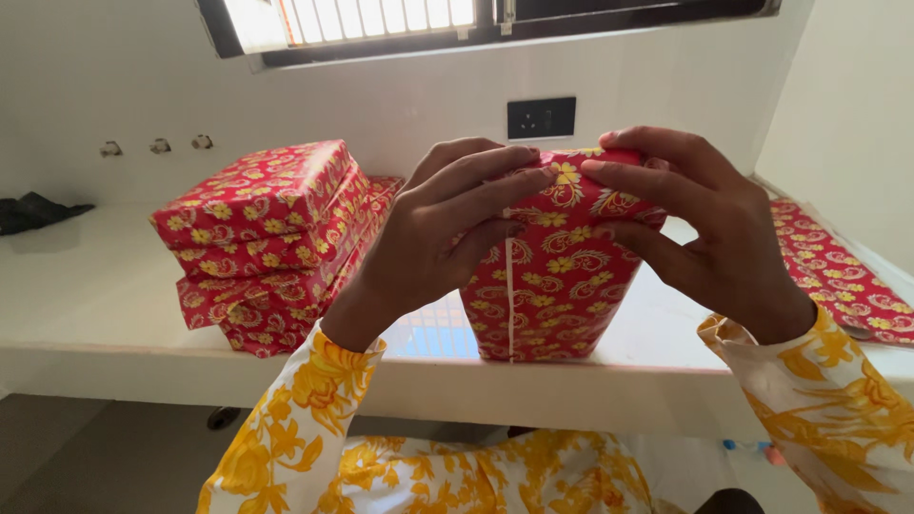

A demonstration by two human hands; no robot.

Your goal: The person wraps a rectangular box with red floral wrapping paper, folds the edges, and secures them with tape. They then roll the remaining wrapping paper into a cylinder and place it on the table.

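Yellow-flowered sleeves at the frame bottom lead up to both hands: left hand (pixel 440 233) and right hand (pixel 700 224) each grasp the top of the upright red floral-paper wrapped box (pixel 547 286), centre frame, long axis vertical on the white counter (pixel 86 305). Stacked wrapped boxes (pixel 267 243) sit left.

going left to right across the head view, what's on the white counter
dark crumpled cloth → stack of red floral-wrapped boxes → left hand → upright red floral-wrapped box → right hand → flat sheet of red floral wrapping paper
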